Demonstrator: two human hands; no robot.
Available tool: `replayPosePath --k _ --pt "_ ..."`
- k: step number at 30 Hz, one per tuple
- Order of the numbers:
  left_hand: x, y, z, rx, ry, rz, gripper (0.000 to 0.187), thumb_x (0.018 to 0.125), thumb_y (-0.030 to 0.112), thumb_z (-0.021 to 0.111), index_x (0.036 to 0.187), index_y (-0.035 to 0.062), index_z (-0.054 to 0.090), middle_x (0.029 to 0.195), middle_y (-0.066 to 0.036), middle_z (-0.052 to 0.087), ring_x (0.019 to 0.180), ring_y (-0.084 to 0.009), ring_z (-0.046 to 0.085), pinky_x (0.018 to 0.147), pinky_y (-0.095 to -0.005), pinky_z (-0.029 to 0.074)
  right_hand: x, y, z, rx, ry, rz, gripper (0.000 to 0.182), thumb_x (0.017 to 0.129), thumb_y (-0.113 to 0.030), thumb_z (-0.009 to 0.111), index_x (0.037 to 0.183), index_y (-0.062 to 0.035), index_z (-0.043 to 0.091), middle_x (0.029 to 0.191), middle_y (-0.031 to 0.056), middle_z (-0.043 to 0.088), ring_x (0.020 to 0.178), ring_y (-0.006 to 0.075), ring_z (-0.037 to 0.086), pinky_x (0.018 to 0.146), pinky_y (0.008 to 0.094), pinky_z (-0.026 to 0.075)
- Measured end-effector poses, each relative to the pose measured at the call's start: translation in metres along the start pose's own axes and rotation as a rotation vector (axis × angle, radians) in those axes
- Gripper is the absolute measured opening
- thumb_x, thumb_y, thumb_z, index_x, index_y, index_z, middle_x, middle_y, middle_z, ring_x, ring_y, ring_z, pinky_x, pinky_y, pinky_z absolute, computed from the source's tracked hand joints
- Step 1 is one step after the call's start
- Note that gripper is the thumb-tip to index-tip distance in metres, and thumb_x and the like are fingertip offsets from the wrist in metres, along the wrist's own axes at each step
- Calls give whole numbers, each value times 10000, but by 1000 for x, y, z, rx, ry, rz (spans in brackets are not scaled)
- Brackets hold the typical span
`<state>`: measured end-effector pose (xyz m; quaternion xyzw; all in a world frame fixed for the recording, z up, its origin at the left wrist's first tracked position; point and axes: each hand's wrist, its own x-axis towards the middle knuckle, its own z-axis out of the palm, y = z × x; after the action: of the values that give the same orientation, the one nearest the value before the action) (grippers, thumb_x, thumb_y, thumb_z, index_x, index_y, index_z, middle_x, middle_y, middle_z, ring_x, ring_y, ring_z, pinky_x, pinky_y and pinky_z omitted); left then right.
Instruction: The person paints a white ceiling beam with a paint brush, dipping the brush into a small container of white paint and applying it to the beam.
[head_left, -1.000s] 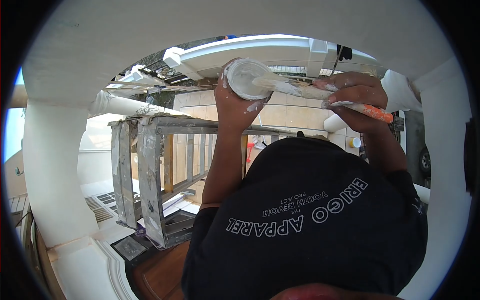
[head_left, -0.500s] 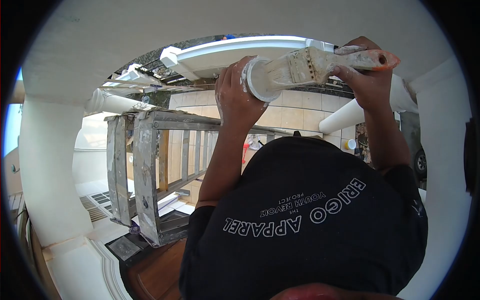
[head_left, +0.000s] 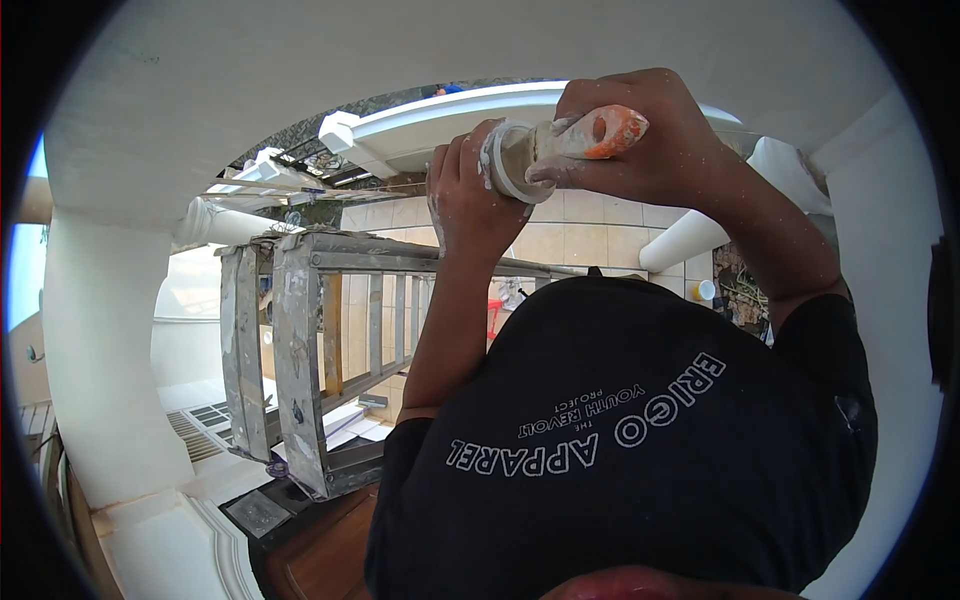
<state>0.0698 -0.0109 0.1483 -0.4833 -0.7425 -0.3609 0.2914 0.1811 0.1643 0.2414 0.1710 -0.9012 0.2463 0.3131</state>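
Note:
My left hand (head_left: 468, 195) is wrapped round a small white paint cup (head_left: 512, 185), its rim tilted towards my right side. White paint coats the rim and my left fingers. In my right hand (head_left: 650, 130) is a paintbrush (head_left: 590, 137) with an orange-tipped, paint-spattered handle that has a hole near its end. The brush's bristle end reaches into the cup's mouth. Its bristles are hidden by the cup and my right fingers. Both hands are raised close together in front of my chest.
A paint-stained metal ladder (head_left: 300, 350) stands at my left. White columns (head_left: 685, 238) rise around, with a white wall (head_left: 110, 340) at far left. Far below lie a tiled floor (head_left: 590, 240) and a small white-and-yellow pot (head_left: 704, 290). A pale ceiling surface (head_left: 450, 40) hangs overhead.
My right hand has moved left towards the cup, and the brush has gone deeper into it, hiding the bristles. My left hand keeps its hold on the cup.

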Motion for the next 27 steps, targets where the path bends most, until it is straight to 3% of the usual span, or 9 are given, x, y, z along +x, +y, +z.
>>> replayPosePath --k 3,8,12,15,17,20,21,23,27 --pt "-1 1 -2 -3 -17 -63 710 580 210 893 1181 58 547 1085 -88 608 956 -324 590 830 -457 492 15 -10 -17 -29 -193 27 403 678 -341 881 839 -51 652 739 74 680 642 200 674 590 282 516" --pt "3 1 -4 8 -31 -109 746 532 198 896 1204 142 576 1006 -53 622 960 -278 603 835 -449 473 21 -6 -26 -49 -189 -10 355 689 -285 882 828 -57 647 733 73 681 635 195 681 571 280 515" --pt "-2 -3 1 50 -63 -147 773 527 193 899 1223 150 566 1013 -54 619 967 -278 599 843 -450 475 13 9 -28 -5 -216 53 353 674 -257 892 833 -56 650 723 70 681 636 183 686 573 279 528" --pt "-5 -9 4 54 -103 -233 788 524 182 902 1232 152 557 1047 -64 620 998 -289 595 878 -469 473 0 31 -21 19 -52 80 340 719 -298 864 792 -57 636 637 54 647 513 135 616 498 261 489" --pt "-4 -12 4 -23 -98 -302 762 552 150 893 1227 112 541 1103 -119 623 1045 -350 592 896 -475 486 -13 53 -12 292 222 545 329 762 -290 838 788 -45 619 647 71 647 507 137 615 494 249 497" --pt "-10 -18 9 -74 -131 -387 783 557 138 890 1246 107 518 1137 -136 616 1075 -369 582 922 -480 478 -41 91 18 1001 654 891 309 802 -244 804 826 -29 583 616 104 590 482 169 563 499 297 484" --pt "-13 -22 12 -109 -139 -404 787 561 128 886 1252 103 511 1161 -146 609 1084 -377 578 930 -482 474 -50 96 29 1113 736 1026 323 806 -284 803 844 -56 577 609 73 558 508 163 529 504 310 465" --pt "-18 -27 18 -132 -142 -428 796 557 146 890 1258 114 514 1155 -135 618 1095 -364 581 941 -477 468 -65 104 50 1305 856 1206 316 817 -328 793 857 -117 561 610 21 505 539 139 505 485 270 431" --pt "-24 -34 17 -190 -225 -501 773 558 139 877 1247 119 526 1147 -141 630 1085 -369 593 943 -480 466 -79 107 71 1507 916 1297 275 842 -314 765 828 -137 555 600 15 510 516 114 499 457 233 452"
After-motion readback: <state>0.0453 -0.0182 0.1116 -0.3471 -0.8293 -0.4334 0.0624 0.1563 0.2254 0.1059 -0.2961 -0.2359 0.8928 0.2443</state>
